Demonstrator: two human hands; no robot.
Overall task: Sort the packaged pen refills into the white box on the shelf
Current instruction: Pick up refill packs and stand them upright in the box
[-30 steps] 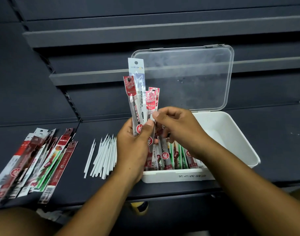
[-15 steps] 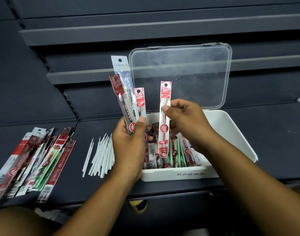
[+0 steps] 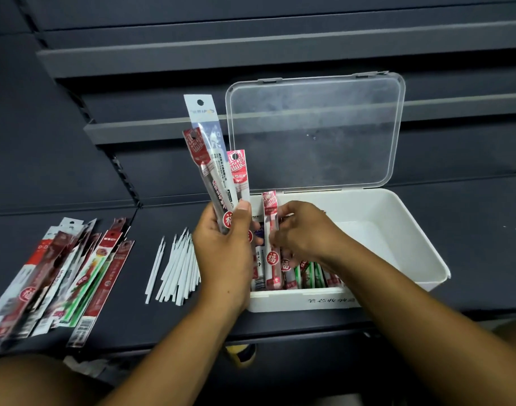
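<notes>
White box sat open on the shelf, its clear lid raised at the far side. The left hand gripped a fan of three packs upright, just left of the box. The right hand pinched one red pack, nearly upright, its lower end down among the filed packs in the box's near-left part. The step in hand looked like seating that pack in the row. The next move would call for letting it go and drawing another from the fan. A pile of packs lay at the left, with loose white sticks between it and the left hand.
</notes>
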